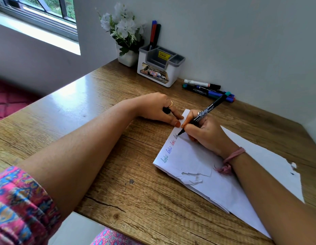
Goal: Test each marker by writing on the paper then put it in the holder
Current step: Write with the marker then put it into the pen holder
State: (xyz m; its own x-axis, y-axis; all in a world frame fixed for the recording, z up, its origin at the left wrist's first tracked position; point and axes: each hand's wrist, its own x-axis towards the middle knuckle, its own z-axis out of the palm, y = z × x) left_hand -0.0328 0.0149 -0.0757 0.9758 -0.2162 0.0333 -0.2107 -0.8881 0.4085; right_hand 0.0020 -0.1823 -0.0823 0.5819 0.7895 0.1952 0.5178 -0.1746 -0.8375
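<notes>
so the right hand (205, 133) is pinching a black marker (204, 114) and writing the fourth test word on the paper (198, 161) while the left hand (159, 110), curled round the cap, is pinning its corner, so next it's probably needing recapping and dropping in the holder (159, 68) at the tabletop's back.

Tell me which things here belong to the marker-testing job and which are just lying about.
Job: marker in right hand; paper, steadied by left hand; holder with tested markers; waiting markers.
Lying about: flower pot, window.
</notes>
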